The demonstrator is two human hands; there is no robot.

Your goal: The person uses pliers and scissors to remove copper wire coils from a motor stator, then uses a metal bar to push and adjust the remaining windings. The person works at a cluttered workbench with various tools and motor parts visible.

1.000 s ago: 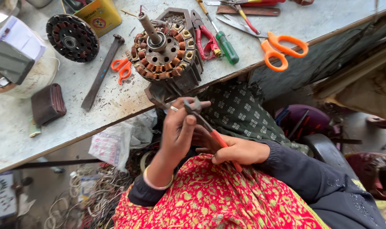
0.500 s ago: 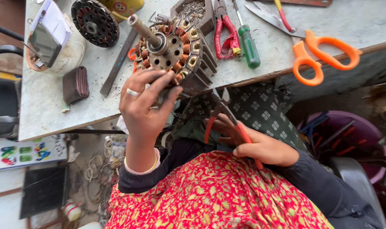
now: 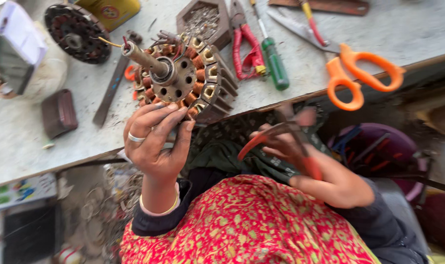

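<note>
– So where is the left hand (image 3: pixel 156 142) right now?
– Up at the near edge of the table (image 3: pixel 17 146), fingers spread and curled around the lower side of the motor core (image 3: pixel 188 78). A ring sits on one finger and a bangle on the wrist.
– And the motor core itself?
– It rests on the table edge, tilted, its shaft pointing up and to the left, copper coils in a ring around the hub.
– What about the right hand (image 3: pixel 300 151)?
– Lower, below the table edge over the lap, closed around red-handled pliers (image 3: pixel 281 139). It's blurred, so I cannot tell how the tool's tips stand.
– Anything else on the table?
– Orange scissors (image 3: pixel 359 78) well to the right, a green screwdriver (image 3: pixel 274 61) beside a second pair of red pliers (image 3: pixel 244 46), a dark round motor part (image 3: pixel 76 32) at the far left, and a small brown block (image 3: pixel 59 112) near the front edge
</note>
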